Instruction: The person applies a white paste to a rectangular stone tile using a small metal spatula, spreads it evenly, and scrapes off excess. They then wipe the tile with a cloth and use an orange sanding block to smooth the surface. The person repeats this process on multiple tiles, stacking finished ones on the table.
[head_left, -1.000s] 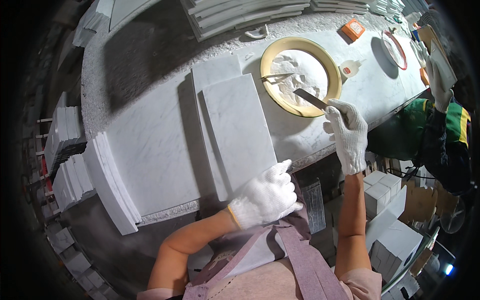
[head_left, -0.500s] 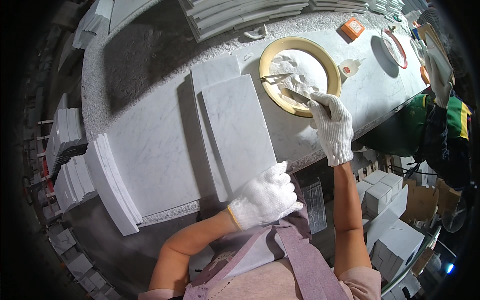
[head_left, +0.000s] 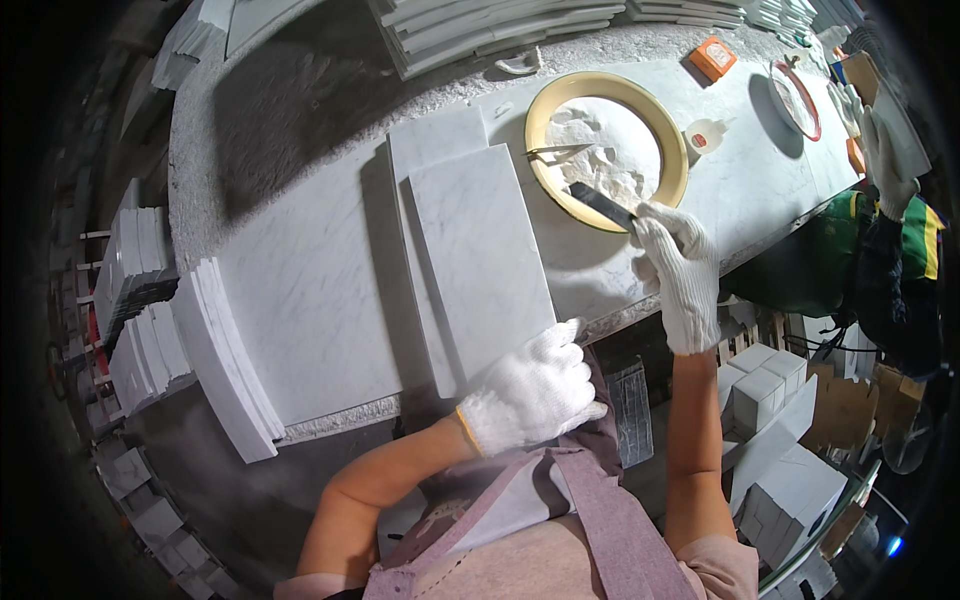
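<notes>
In a white knit glove, my right hand (head_left: 680, 265) grips a putty knife (head_left: 600, 206). Its flat dark blade points back left over the near rim of a yellow-rimmed bowl (head_left: 674, 120). White powder (head_left: 605, 140) fills the bowl, with a second thin blade (head_left: 563, 149) lying across its left rim. My left hand (head_left: 530, 390), also gloved, is curled at the near right corner of a white marble tile (head_left: 480, 260). That tile lies partly over another marble tile (head_left: 435, 135); the left fingertips are partly hidden from view.
Stacked marble slabs (head_left: 500, 30) line the back, and more strips (head_left: 225, 360) stand left. Beyond the bowl are a small white cup (head_left: 705, 135), an orange box (head_left: 712, 60) and a red-rimmed bowl (head_left: 795, 100). A co-worker's gloved hand (head_left: 885, 165) holds a tile at right.
My right hand has drawn slightly toward me and right, lifting the putty knife out of the powder to the bowl's near rim. My left hand stays at the tile corner.
</notes>
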